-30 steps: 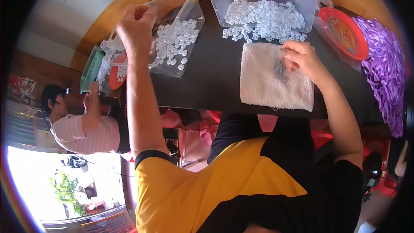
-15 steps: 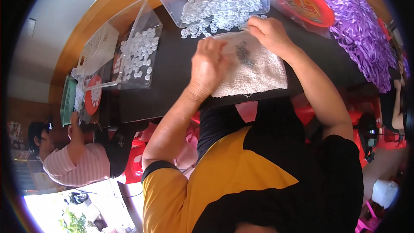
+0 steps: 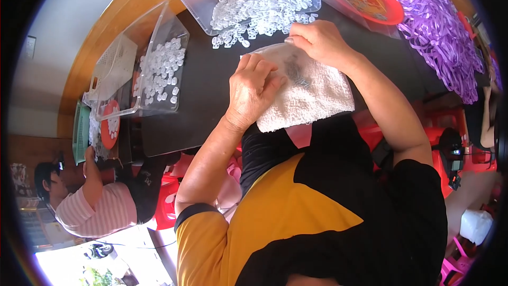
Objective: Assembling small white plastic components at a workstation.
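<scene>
A white terry cloth (image 3: pixel 312 100) lies at the near edge of the dark table, with a small heap of thin metal pieces (image 3: pixel 297 74) on it. Over the cloth's left part is my left hand (image 3: pixel 253 89), its fingers curled inward; anything within them is hidden. At the cloth's far edge my right hand (image 3: pixel 320 45) has thumb and fingertips pinched together, and what they hold is too small to make out. Just beyond it, many small clear plastic pieces (image 3: pixel 262 13) spill from a clear plastic bin (image 3: pixel 203 2) onto the table.
Left on the table (image 3: pixel 198 79) stands another clear bin (image 3: pixel 151 103) of plastic pieces, beside a white perforated basket (image 3: pixel 117 63). At right are a red dish (image 3: pixel 396 8) with metal pieces and a pile of purple ribbons (image 3: pixel 436 37). A person in a striped shirt (image 3: pixel 108 209) sits at left.
My left hand has drawn slightly nearer and left, its fingers now clearer. The cloth's near edge sits a little closer to me. My right hand stays pinched at the far edge.
</scene>
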`<state>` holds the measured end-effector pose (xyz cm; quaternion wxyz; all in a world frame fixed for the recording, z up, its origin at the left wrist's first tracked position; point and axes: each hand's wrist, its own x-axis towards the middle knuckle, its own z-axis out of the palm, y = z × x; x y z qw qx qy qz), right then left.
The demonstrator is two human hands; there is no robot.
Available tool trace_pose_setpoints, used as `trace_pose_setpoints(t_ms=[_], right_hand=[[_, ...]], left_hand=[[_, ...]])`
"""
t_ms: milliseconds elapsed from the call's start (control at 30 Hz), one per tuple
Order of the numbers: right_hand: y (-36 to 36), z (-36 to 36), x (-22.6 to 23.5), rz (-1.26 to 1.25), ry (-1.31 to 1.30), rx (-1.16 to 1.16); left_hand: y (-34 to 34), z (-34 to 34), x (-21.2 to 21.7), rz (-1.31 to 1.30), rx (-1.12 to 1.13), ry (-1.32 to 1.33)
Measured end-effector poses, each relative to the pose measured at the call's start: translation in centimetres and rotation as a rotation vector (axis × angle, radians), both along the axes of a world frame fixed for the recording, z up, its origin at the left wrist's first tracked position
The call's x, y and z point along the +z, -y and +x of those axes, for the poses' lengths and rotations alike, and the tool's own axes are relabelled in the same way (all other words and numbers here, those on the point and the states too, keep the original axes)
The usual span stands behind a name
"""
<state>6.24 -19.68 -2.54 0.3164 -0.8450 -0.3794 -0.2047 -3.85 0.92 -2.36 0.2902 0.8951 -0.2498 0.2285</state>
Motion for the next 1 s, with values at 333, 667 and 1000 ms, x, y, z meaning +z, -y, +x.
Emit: trace_pose_setpoints(t_ms=[333, 667, 1000], right_hand=[[-0.2, -0.4, 0.2, -0.11, -0.024, 0.012], [0.2, -0.6, 0.8, -0.159, -0.129, -0.002], [0.2, -0.1, 0.3, 0.068, -0.241, 0.175]], left_hand=[[0.1, 0.1, 0.2, 0.023, -0.001, -0.022], [-0.3, 0.0, 0.3, 0.093, -0.017, -0.012], [-1.7, -1.0, 0.1, 0.201, 0.065, 0.014]])
